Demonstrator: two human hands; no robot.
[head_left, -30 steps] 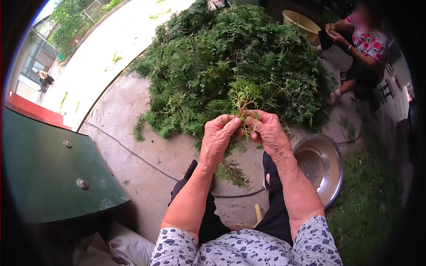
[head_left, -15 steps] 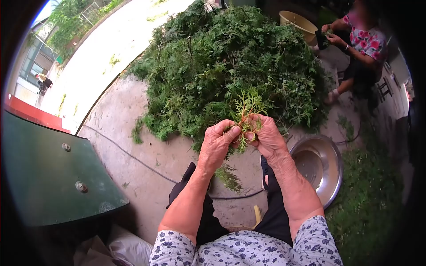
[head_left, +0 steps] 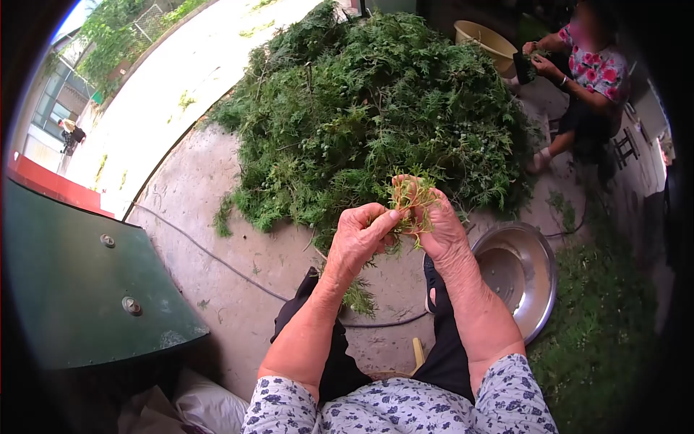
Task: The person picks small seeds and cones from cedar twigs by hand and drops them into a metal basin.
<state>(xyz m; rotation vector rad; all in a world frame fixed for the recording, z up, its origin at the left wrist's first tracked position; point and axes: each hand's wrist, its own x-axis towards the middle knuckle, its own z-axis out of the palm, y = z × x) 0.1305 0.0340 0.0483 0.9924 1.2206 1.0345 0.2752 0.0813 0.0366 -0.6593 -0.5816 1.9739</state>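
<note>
Between my two hands is a small yellow-green conifer sprig (head_left: 410, 197), held up in front of the pile. My left hand (head_left: 359, 235) is closed, thumb pressed on the fingers at the sprig's left side; a longer green sprig (head_left: 359, 298) hangs below it. My right hand (head_left: 441, 230) is closed on the sprig from the right, its fingertips partly hidden by the foliage. Just beyond both hands rises a large heap of cut conifer branches (head_left: 376, 108), with small pale berries among the green.
A steel basin (head_left: 538, 289) stands by my right knee, with loose greenery (head_left: 593, 325) on the ground beside it. A dark hose (head_left: 210, 251) crosses the concrete. A green panel (head_left: 87, 275) is at left. Far right, a seated person (head_left: 589, 69) handles greenery near a yellow tub (head_left: 488, 40).
My right hand has turned and its fingers have shifted up over the sprig. The left hand has moved slightly lower, and the sprig hanging beneath it has swung left.
</note>
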